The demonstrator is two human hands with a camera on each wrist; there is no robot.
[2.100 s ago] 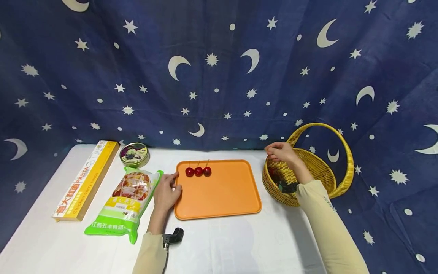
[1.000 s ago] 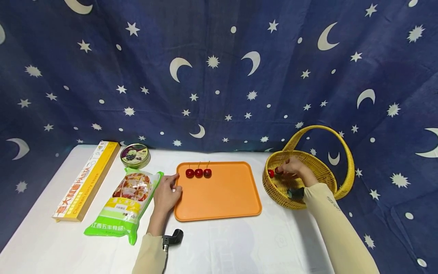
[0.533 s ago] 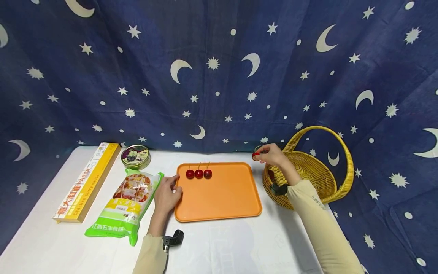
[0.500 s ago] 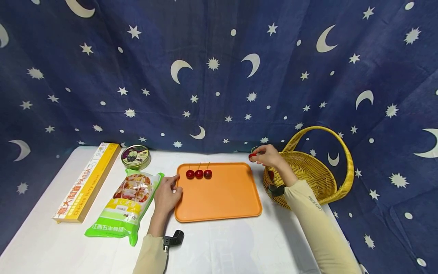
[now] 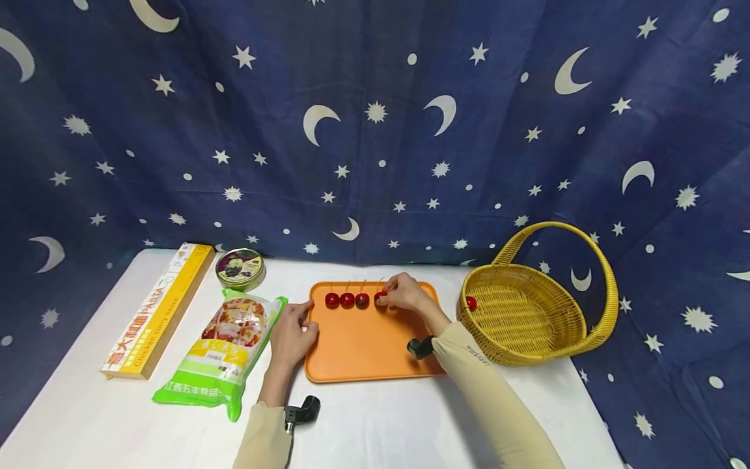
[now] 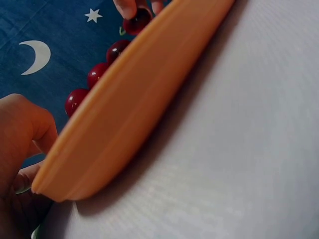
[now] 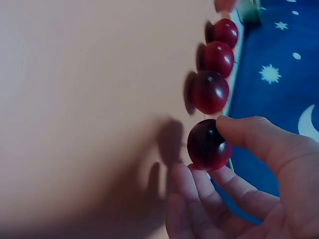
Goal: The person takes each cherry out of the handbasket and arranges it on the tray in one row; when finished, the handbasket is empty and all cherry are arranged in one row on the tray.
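An orange tray (image 5: 363,345) lies mid-table with three red cherries (image 5: 347,300) in a row along its far edge. My right hand (image 5: 403,294) pinches a fourth cherry (image 7: 207,145) just right of that row, low over the tray (image 7: 89,109). The row of cherries (image 7: 212,74) runs away from it in the right wrist view. My left hand (image 5: 295,332) rests against the tray's left rim (image 6: 114,134), fingers bent at the corner. One more cherry (image 5: 471,303) lies inside the yellow wicker basket (image 5: 539,332) on the right.
A green food bag (image 5: 225,348), a long yellow pasta box (image 5: 158,309) and a round tin (image 5: 239,268) sit left of the tray. A blue star-and-moon cloth hangs behind. White tabletop stretches along the front.
My right hand went into the basket, came out pinching a cherry, and carried it left to the end of the row on the tray. The left hand stayed put.
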